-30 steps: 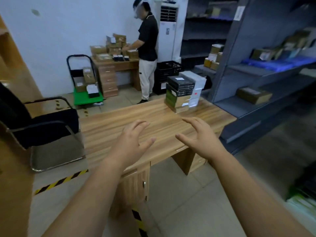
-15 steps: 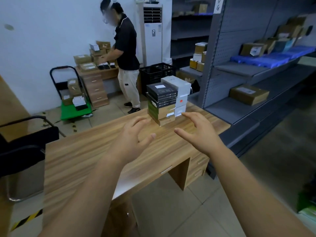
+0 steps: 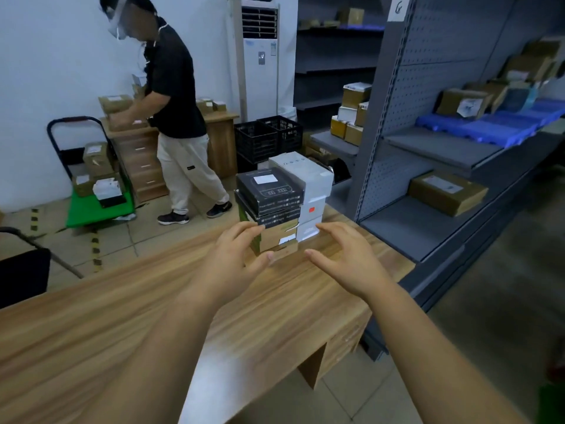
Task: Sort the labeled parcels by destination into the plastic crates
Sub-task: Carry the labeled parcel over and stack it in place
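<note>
Far left of the fingers, a green trolley (image 3: 97, 209) carries small boxes. Beside it, a person in a black shirt (image 3: 174, 87) bends over a second desk by the wall. Beyond the fingertips, two black plastic crates (image 3: 269, 139) stand on the floor, and the parcel stack rises between them and the hands. Over the wooden desk (image 3: 122, 316), the left hand (image 3: 235, 258) reaches forward, fingers spread and curved, holding nothing. Its fingertips are at the lower left corner of the stack of parcels (image 3: 272, 206); whether they touch it cannot be told. The stack has black boxes above brown ones, and white boxes (image 3: 312, 185) stand against its right side. The right hand (image 3: 345, 258) is just right of the stack, fingers apart and curved, gripping nothing. Right of those fingers, grey shelving (image 3: 428, 148) holds a labelled brown carton (image 3: 446, 192) and blue plastic trays (image 3: 489, 130).
</note>
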